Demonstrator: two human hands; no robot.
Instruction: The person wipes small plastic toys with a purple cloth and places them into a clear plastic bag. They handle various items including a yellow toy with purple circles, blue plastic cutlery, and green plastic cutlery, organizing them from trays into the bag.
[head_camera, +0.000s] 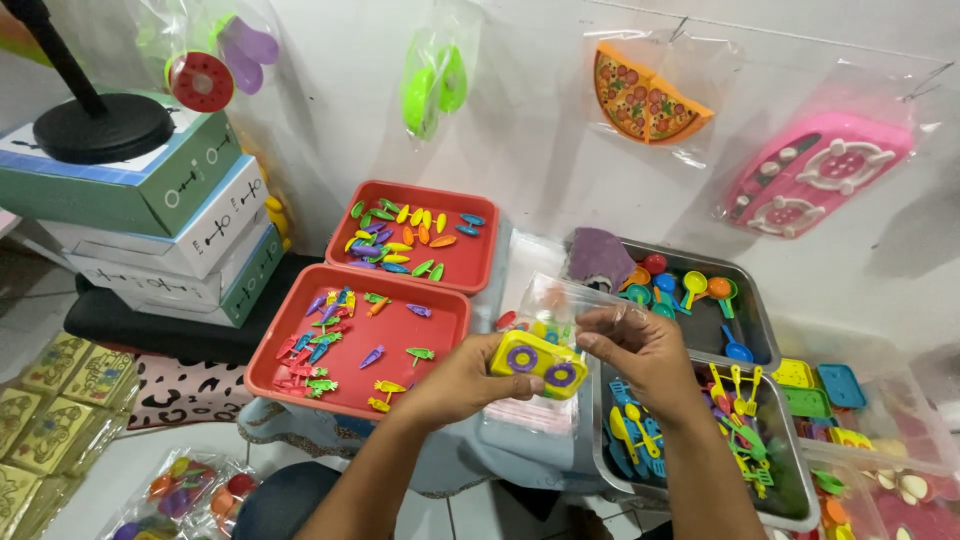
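1. Stove (537, 362), a yellow plastic block with two purple rings, sits at frame centre, pinched by the left hand (462, 378).
2. Right hand (640, 350) pinches a crinkly clear bag (560, 300) just above it.
3. Red square trays (400, 345) lie left.

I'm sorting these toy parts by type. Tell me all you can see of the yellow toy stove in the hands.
The yellow toy stove is a small rounded block of glossy plastic with two purple burner rings on top. It lies tilted, held from its left end by the left hand. Its far edge sits at the mouth of a clear plastic bag, which the right hand pinches open.
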